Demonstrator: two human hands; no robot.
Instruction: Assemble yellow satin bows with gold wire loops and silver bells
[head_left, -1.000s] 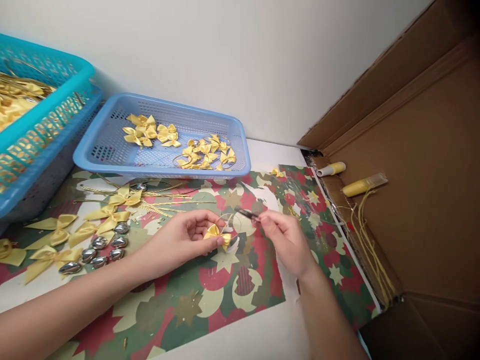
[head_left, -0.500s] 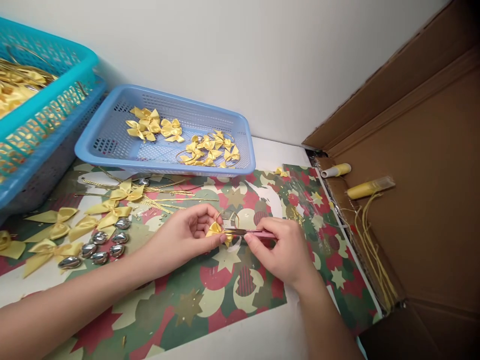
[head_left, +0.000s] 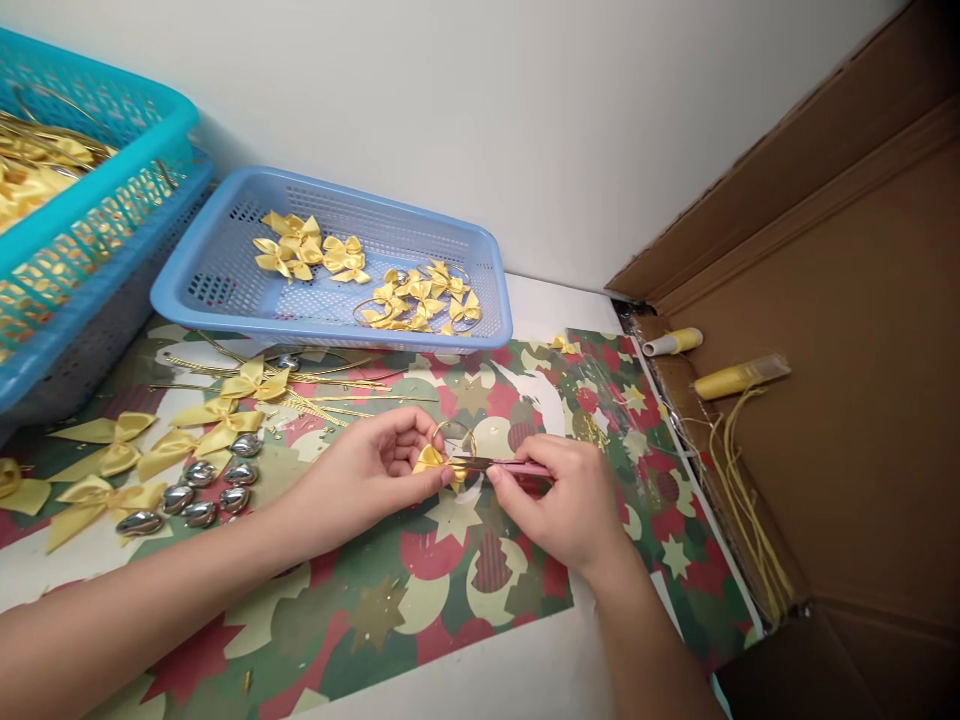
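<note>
One yellow bow (head_left: pixel 428 458) pinched by left hand (head_left: pixel 371 470), above patterned sheet (head_left: pixel 529 583), inward of near edge. Right hand (head_left: pixel 574 500) grips pink-handled tool (head_left: pixel 521 468); long axis crosswise, tip pointing left at bow, contact unclear. Left hand nearer bow.

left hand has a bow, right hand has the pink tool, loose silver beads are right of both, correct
Wrong side: in the head view the loose silver beads lie left of both. The left hand does hold a bow and the right hand the pink tool.
</note>
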